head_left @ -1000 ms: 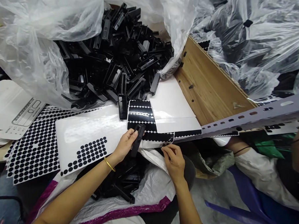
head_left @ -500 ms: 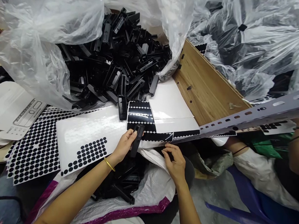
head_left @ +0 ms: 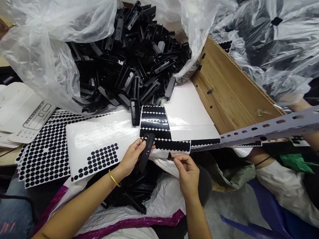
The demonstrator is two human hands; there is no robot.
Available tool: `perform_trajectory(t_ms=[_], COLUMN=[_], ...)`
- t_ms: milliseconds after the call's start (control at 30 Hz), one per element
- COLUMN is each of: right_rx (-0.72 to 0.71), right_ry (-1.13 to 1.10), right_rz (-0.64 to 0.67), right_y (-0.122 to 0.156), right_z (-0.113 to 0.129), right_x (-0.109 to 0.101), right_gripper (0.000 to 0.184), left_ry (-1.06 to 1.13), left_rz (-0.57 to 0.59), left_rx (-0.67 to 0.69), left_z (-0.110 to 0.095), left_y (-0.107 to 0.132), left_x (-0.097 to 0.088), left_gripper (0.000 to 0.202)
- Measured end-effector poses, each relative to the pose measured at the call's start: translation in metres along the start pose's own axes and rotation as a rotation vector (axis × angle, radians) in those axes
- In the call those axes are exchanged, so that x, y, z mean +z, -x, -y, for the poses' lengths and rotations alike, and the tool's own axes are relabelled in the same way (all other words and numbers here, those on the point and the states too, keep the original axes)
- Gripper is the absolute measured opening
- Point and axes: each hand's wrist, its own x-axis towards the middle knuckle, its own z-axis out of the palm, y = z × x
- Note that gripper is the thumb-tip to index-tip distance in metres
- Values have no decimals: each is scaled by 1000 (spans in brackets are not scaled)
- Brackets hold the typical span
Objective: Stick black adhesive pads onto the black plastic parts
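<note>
My left hand (head_left: pixel 133 157) grips a narrow black plastic part (head_left: pixel 145 151), held upright over the table's near edge. My right hand (head_left: pixel 186 170) pinches a small black oval pad (head_left: pixel 170 156) between thumb and forefinger, a little to the right of the part. Just behind both hands lies a sheet of black oval pads (head_left: pixel 159 128) on white backing. A larger white sheet with round black dots (head_left: pixel 98 159) lies to the left of my left hand.
A big heap of black plastic parts (head_left: pixel 135 58) spills from a clear plastic bag (head_left: pixel 46 47) at the back. A wooden board (head_left: pixel 229 91) and a perforated grey metal rail (head_left: pixel 275 126) run to the right. More black parts (head_left: pixel 135 192) lie in a white bag on my lap. Another person's arm (head_left: pixel 268 173) is at right.
My right hand has lifted off the pad sheet's edge and now holds a small black pad, closer to the part in my left hand. The view shifted slightly.
</note>
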Motion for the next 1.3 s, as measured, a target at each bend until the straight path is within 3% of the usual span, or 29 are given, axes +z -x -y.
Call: perform_trajectory(t_ms=[200, 367, 667, 1000, 1133, 1300], right_rx=[295, 356, 376, 377, 313, 121], right_ry=[-280, -265, -348, -351, -265, -102], right_rz=[70, -4, -108, -125, -123, -8], right_y=[6, 11, 14, 16, 20, 23], right_z=[-9, -17, -19, -22, -24, -10], right_x=[49, 67, 68, 65, 63, 58], right_gripper=[19, 23, 24, 22, 19, 13], left_ry=[-5, 11, 40, -20, -61, -41], left_rz=[-117, -156, -118, -121, -101, -81], left_rx=[-7, -12, -17, -29, -50, -58], left_z=[-7, -2, 5, 8, 8, 5], left_y=[23, 29, 26, 22, 20, 18], left_x=[-13, -18, -13, -11, -12, -12], left_gripper=[31, 33, 30, 31, 32, 33])
